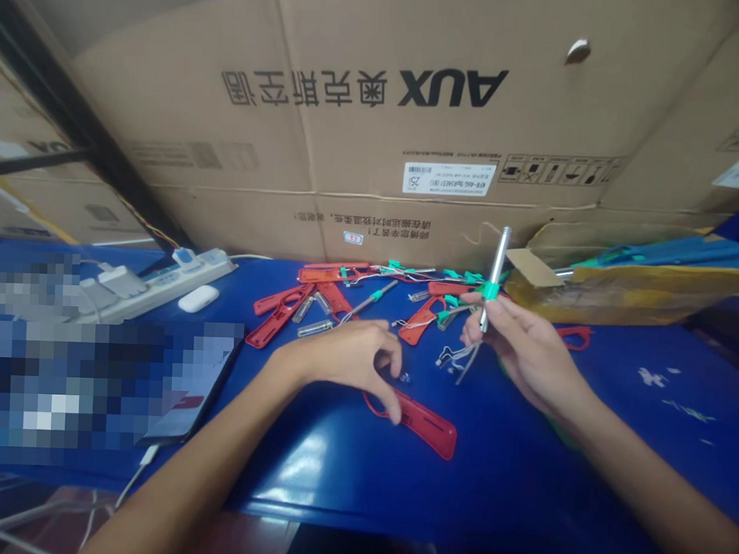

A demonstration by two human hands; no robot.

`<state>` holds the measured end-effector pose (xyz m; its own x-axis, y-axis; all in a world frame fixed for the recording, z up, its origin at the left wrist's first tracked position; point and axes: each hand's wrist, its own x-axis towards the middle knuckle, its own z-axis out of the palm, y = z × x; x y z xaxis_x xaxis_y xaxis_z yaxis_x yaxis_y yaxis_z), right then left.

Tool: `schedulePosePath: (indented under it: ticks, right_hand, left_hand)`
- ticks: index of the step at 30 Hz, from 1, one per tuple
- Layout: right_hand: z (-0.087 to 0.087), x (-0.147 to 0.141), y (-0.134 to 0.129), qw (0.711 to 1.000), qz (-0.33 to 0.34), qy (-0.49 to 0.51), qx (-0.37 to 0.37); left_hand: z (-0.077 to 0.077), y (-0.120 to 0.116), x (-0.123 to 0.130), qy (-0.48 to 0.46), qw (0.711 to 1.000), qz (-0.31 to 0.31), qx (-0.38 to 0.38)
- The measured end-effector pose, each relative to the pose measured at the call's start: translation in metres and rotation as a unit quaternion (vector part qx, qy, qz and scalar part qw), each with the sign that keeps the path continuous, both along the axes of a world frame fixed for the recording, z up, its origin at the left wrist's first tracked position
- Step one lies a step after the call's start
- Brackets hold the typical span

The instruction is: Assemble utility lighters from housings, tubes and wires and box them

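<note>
My right hand (528,343) is closed on a slim silver metal tube (498,264) with a green collar, held nearly upright above the table. Thin wires (460,357) with small ends hang below that hand. Lower and to the left, my left hand (358,357) curves over the table with thumb and fingers apart. Its thumb overlaps the end of a red plastic handle-shaped shell (428,424); whether they touch I cannot tell. Beside the curled fingers lies a small clear piece (405,378), too small to name.
Behind my hands lie several red gun-shaped shells (276,326), green parts and metal tubes. An opened carton (636,290) stands at right, before a large cardboard box (366,34). At left are a power strip (163,290), a white case (198,298) and a phone-like device (205,384).
</note>
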<state>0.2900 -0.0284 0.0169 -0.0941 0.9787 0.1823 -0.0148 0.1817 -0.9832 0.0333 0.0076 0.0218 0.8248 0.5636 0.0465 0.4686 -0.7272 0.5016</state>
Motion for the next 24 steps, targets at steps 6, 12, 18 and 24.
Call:
schedulePosePath:
  ticks: [6,12,18,24]
  right_hand:
    - [-0.002,-0.004,-0.002,0.996,0.062,0.004,-0.057]
    - [-0.007,-0.003,-0.005,0.982,0.085,-0.165,-0.015]
    - [-0.009,0.001,-0.008,0.905,0.108,-0.388,0.134]
    - [-0.013,-0.008,-0.014,0.893,0.113,-0.409,0.146]
  left_hand:
    - [-0.009,-0.002,0.008,0.032,0.998,-0.045,0.027]
    - [-0.022,-0.001,0.026,-0.027,0.989,0.006,0.143]
    - [-0.001,0.008,-0.011,-0.173,0.972,0.055,0.149]
    - [0.011,-0.005,0.001,-0.198,0.959,0.047,0.198]
